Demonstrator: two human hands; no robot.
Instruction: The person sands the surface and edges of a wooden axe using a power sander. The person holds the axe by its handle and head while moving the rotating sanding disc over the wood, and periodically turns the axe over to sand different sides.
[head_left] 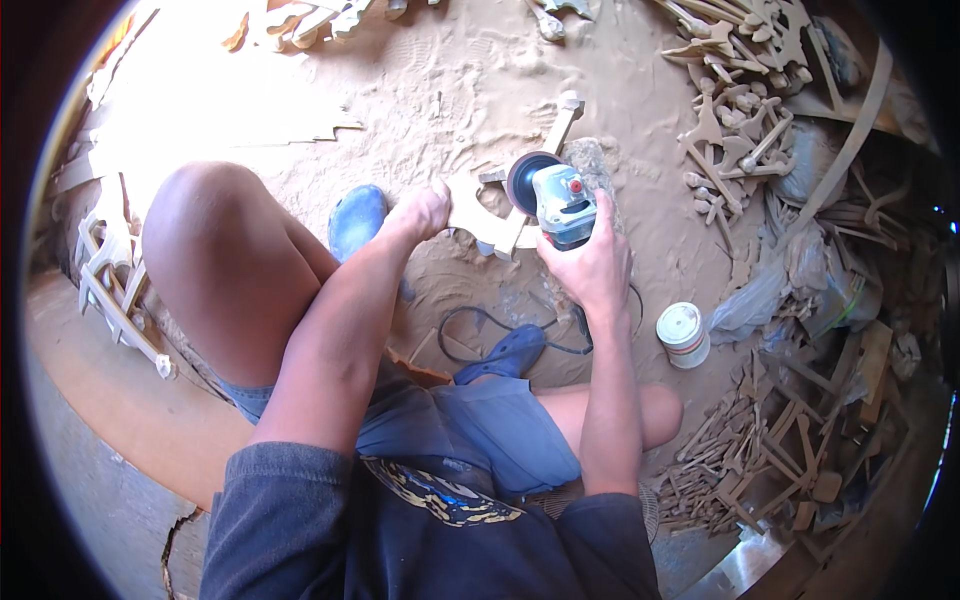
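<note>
My left hand (422, 211) is closed on the left end of a pale, curved wooden piece (468, 208) with a cut-out in its middle and arms sticking out. In my right hand (597, 262) is an angle grinder (566, 207) with a green-grey body and a red button on top. Its dark round disc (528, 183) lies over the wooden piece, near the base of the arm that points away from me. Whether the disc touches the wood, I cannot tell. Beneath the work and to its right shows a rough, dusty block (597, 165).
A dark cord (447, 337) loops over the dusty ground near my blue clog (513, 350). To the right stands a white tub (682, 335) beside plastic bags (750, 306). Wooden pieces (745, 150) are heaped at the far right, with thin sticks (712, 470) at the near right.
</note>
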